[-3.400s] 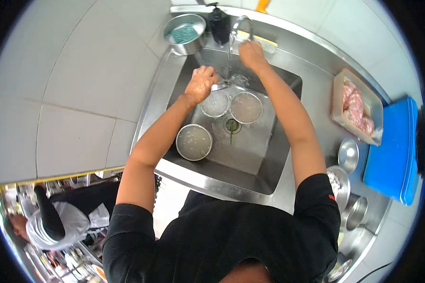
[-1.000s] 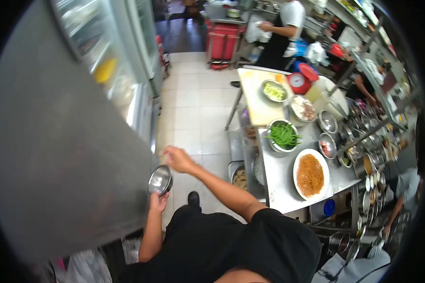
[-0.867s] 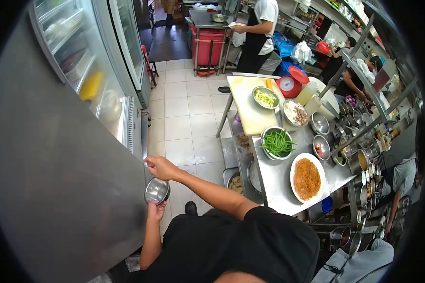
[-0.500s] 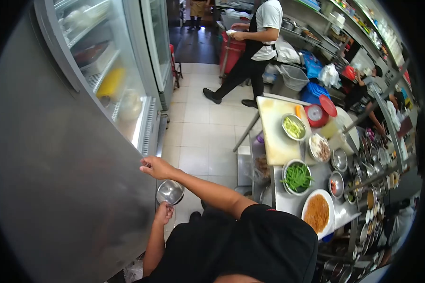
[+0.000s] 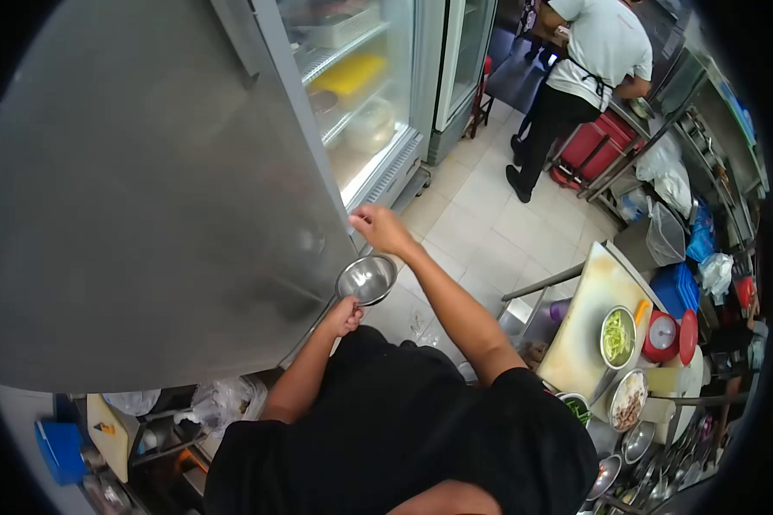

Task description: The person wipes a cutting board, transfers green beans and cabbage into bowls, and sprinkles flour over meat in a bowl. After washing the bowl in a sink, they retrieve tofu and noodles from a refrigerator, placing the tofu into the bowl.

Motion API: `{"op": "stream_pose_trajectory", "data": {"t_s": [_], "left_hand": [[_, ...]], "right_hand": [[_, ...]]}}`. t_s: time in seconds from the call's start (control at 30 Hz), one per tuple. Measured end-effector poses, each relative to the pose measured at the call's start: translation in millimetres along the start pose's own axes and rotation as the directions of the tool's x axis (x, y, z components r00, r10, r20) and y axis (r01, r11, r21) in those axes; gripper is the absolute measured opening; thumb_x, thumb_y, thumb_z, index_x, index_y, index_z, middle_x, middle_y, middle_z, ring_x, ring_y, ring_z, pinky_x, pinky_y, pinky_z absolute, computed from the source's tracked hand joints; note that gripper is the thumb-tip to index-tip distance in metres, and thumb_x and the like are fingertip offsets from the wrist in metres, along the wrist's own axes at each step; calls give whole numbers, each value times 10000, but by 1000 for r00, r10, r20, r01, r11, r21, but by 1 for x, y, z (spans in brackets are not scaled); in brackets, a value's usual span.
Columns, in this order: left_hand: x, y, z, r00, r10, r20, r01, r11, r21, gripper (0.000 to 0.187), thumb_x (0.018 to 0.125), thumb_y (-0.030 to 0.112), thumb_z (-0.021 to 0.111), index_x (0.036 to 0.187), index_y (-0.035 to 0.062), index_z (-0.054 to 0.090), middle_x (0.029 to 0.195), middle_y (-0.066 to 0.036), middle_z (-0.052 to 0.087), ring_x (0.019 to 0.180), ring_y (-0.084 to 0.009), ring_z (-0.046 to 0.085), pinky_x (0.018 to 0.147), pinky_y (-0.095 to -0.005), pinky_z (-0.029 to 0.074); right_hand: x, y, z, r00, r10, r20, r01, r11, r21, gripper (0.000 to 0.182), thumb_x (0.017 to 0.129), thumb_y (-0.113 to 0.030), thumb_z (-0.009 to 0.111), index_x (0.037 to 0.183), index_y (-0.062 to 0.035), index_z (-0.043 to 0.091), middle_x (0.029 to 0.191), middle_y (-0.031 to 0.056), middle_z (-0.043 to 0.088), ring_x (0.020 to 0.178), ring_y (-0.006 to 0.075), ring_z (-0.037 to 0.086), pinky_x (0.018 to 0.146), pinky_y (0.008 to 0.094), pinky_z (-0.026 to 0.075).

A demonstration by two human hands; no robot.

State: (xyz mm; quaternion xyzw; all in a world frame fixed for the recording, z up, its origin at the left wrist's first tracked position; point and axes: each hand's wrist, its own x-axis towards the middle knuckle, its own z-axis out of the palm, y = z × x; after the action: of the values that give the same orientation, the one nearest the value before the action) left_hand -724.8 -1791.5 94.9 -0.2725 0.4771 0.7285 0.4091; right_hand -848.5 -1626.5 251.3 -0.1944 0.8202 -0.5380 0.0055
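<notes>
My left hand (image 5: 345, 318) grips the rim of a shiny metal bowl (image 5: 368, 280); nothing shows inside it. Just above the bowl, my right hand (image 5: 382, 230) has its fingers curled at the edge of a large grey refrigerator door (image 5: 163, 197). The fingertips are partly hidden there. The door stands open beside a lit refrigerator (image 5: 391, 167), where a yellow item (image 5: 349, 77) and a pale round item in plastic (image 5: 371, 125) sit on wire shelves.
On the right, a cutting board (image 5: 575, 343) bears a bowl of sliced green vegetable (image 5: 617, 337). A red scale (image 5: 661, 335) stands beside it. A person in a white shirt (image 5: 605, 51) stands farther along the tiled floor (image 5: 498, 223). A blue container (image 5: 60, 451) is at lower left.
My view has turned left, so the counter sits farther right. The person in white has moved away and now faces the back counter. Both my hands keep their places at bowl and door edge.
</notes>
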Motion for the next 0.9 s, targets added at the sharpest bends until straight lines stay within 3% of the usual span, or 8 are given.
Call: {"op": "stream_pose_trajectory", "data": {"t_s": [0.07, 0.13, 0.2, 0.23, 0.43, 0.7, 0.8, 0.9], "left_hand": [[20, -11, -9, 999, 7, -46, -6, 1000, 11, 294, 825, 296, 399, 621, 85, 431, 477, 13, 370, 301, -71, 254, 272, -205, 198], [29, -11, -10, 999, -17, -40, 19, 999, 41, 310, 824, 304, 403, 603, 89, 433, 461, 11, 368, 295, -78, 265, 274, -211, 223], [31, -19, -35, 999, -12, 36, 8, 994, 106, 297, 822, 292, 407, 604, 92, 440, 466, 3, 390, 310, -83, 318, 280, -205, 260], [12, -11, -20, 995, -79, -64, 82, 996, 45, 282, 822, 279, 407, 619, 87, 446, 484, 3, 407, 333, -79, 352, 285, -196, 265], [-22, -19, -18, 998, -39, -58, 40, 999, 11, 243, 844, 269, 376, 670, 106, 423, 521, 11, 391, 341, -64, 283, 271, -194, 196], [0, -20, -20, 998, -57, -11, 56, 996, -64, 219, 855, 252, 373, 688, 115, 407, 551, 9, 402, 357, -45, 290, 275, -186, 201], [14, -9, -15, 995, -99, 16, 100, 994, -45, 219, 857, 257, 368, 703, 109, 417, 563, 5, 406, 368, -51, 297, 279, -189, 203], [35, 11, 1, 994, -106, 33, 105, 994, 36, 219, 856, 259, 371, 712, 103, 426, 563, 3, 405, 369, -60, 299, 284, -190, 204]], "right_hand": [[2, -21, 2, 990, 105, 97, -105, 994, -9, 325, 851, -295, 559, 898, 21, 615, 862, 208, 613, 802, 317, 605, 708, 369, 465], [4, -28, 8, 999, -32, -33, 36, 990, 138, 445, 886, -393, 496, 1075, 1, 575, 1032, 205, 599, 996, 325, 569, 856, 362, 435], [21, -29, 21, 998, -52, -36, 59, 964, 258, 633, 895, -470, 435, 1262, 45, 405, 1281, 236, 431, 1227, 332, 387, 1020, 354, 296], [33, -35, 23, 997, -75, -10, 74, 929, 363, 692, 895, -494, 417, 1299, 64, 346, 1340, 247, 365, 1274, 336, 325, 1051, 355, 252], [64, -46, 32, 1000, -26, -16, 28, 988, 153, 783, 868, -559, 415, 1326, 65, 293, 1348, 244, 355, 1278, 330, 319, 1051, 371, 251], [97, -22, 42, 971, -100, 217, 18, 936, 350, 750, 804, -515, 583, 1267, 46, 399, 1261, 204, 454, 1159, 266, 453, 952, 340, 376], [88, -40, 27, 977, -5, 211, -63, 948, 313, 757, 750, -527, 639, 1244, 11, 440, 1210, 165, 495, 1117, 274, 480, 919, 347, 401], [96, -17, 38, 984, -108, 142, 51, 934, 355, 777, 719, -530, 666, 1222, 23, 453, 1211, 180, 489, 1141, 288, 467, 946, 370, 383]]}}
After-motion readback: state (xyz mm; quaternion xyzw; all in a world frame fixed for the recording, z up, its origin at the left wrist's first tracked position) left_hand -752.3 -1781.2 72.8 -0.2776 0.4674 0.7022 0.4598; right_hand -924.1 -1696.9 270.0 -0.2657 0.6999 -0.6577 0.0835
